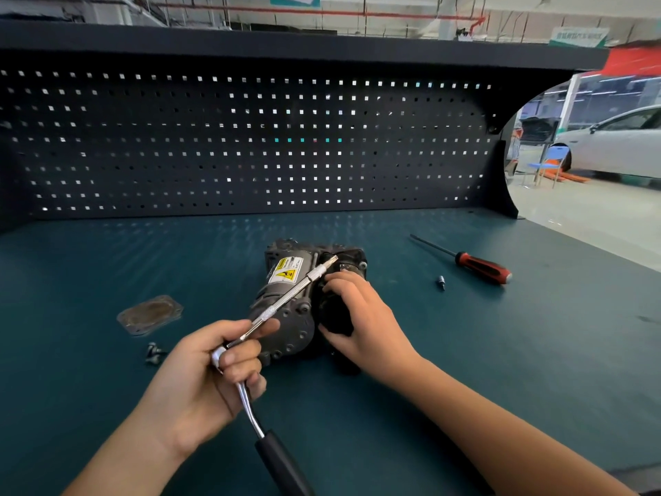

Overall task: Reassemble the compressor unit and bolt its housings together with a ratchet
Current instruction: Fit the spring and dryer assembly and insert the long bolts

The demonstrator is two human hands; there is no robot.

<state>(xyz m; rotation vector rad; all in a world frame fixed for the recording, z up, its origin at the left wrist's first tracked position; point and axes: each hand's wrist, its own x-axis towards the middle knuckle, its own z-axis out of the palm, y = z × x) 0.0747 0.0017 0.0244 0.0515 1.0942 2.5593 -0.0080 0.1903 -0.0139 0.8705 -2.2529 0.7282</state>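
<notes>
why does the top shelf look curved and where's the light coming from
Head view: wide-angle lens bows the dark shelf edge and stretches the corners; daylight shows through the black pegboard holes, leaving speckles on the teal bench top; the white car beyond is soft.

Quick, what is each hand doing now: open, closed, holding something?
Left hand: closed, holding the chrome ratchet with black handle.
Right hand: gripping the dark grey metal compressor unit.

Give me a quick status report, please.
Left hand grips ratchet. Right hand steadies compressor unit. Nothing in the way.
</notes>
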